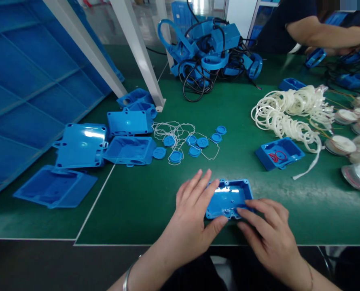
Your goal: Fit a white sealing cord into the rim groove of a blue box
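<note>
Left hand [192,208] spread flat against blue box [228,197] on green surface [140,206]. Right hand [272,232] fingertips at right rim, grip unclear.

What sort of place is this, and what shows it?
Probably a factory assembly area: blue plastic boxes and small round caps lie loose on a green workbench, a heap of blue parts with black cables sits behind, and another person's arm shows beyond.

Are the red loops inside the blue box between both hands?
No, the red loops lie in another blue box, beyond the right hand.
</note>
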The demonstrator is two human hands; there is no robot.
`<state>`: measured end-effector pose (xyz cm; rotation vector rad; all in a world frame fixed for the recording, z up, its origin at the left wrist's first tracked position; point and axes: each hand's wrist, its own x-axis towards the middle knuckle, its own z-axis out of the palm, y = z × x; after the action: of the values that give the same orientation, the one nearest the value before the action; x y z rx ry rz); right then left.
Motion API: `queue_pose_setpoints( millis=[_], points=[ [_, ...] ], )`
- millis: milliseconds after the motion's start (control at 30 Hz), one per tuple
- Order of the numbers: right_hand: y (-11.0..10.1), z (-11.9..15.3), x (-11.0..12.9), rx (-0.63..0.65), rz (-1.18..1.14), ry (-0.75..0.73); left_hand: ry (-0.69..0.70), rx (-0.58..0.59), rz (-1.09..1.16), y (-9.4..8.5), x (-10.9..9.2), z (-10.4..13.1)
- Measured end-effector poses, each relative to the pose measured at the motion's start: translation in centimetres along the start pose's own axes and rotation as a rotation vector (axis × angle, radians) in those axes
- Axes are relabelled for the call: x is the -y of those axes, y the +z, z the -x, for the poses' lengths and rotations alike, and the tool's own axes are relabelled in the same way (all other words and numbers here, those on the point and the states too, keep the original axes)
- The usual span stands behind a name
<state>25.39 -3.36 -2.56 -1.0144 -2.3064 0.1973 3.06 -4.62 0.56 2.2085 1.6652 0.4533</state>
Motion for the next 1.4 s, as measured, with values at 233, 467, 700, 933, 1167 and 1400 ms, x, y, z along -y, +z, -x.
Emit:
queue_pose_setpoints(
  millis=[233, 467, 700, 933, 1167, 1400],
  points=[
    [0.1, -1.4, 0.3, 0.037, -0.063, 0.112, -0.003, -0.002, -0.018, 0.6, -1.1, -0.5],
    [-0.1, -2.0, 1.2, 0.12, -0.172, 0.353, -0.082, -0.027, 0.108, 1.0, -1.7, -0.5],
    [0.9, -1.9, 2.0, 0.076, -0.458, 0.592, -0.264, -0.021, 0.254, 1.3, -2.5, -1.2],
    [0.9, -2.5, 1.8, 0.041, -0.494, 0.648, -0.263, -0.056, 0.272, 1.6, -2.5, -1.1],
    [1.7, -2.8, 2.4, 0.024, -0.45, 0.691, -0.301, -0.168, 0.26, 2.0, -2.5, -1.9],
    [1.0, -1.5, 0.4, 0.093, -0.775, 0.817, -0.248, -0.296, 0.235, 2.3, -1.5, -1.6]
  ],
)
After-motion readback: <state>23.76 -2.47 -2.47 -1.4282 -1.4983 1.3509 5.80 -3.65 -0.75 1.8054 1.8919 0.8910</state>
